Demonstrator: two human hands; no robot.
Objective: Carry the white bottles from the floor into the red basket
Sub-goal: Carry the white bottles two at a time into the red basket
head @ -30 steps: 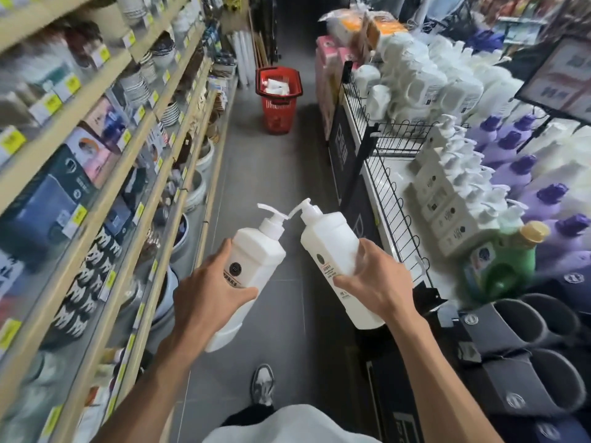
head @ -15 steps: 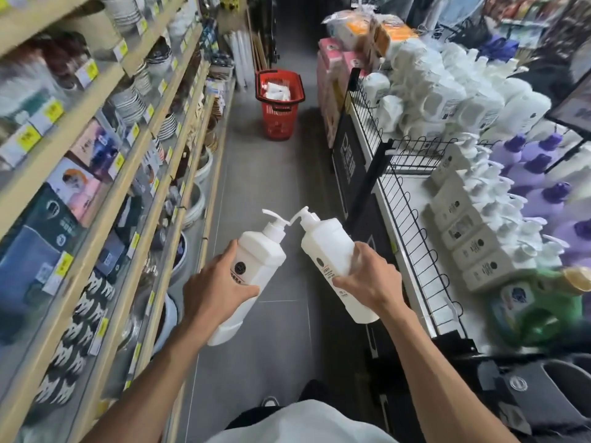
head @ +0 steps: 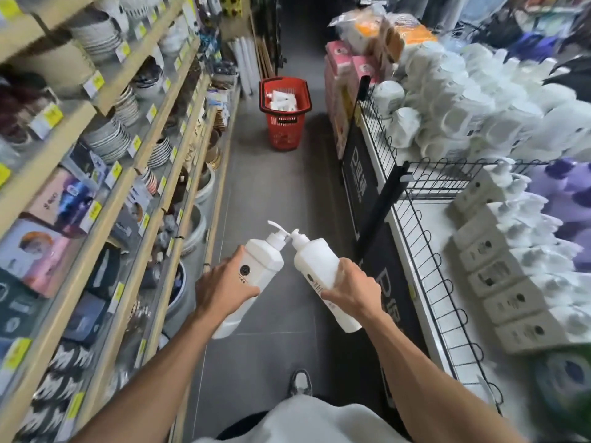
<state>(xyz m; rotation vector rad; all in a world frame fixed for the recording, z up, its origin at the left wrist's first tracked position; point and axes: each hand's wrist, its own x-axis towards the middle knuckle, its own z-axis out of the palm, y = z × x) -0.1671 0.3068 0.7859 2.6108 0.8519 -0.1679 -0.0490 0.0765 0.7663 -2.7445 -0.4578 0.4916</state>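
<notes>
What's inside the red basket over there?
Some white bottles lie piled inside the red basket. Its walls and the top bottles hide how many there are and anything underneath.

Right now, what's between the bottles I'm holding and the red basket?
Only bare grey floor, per the head view, separates the left bottle and right bottle from the red basket.

Light grey-white top (head: 307,420) at btm edge, dark trousers (head: 243,425) just under it. One shoe (head: 300,382) shows, grey w/ paler toe, sneaker type. L forearm (head: 153,378) & R forearm (head: 425,372) bare to frame edge; L grip (head: 224,287) & R grip (head: 353,287) bare too.
</notes>
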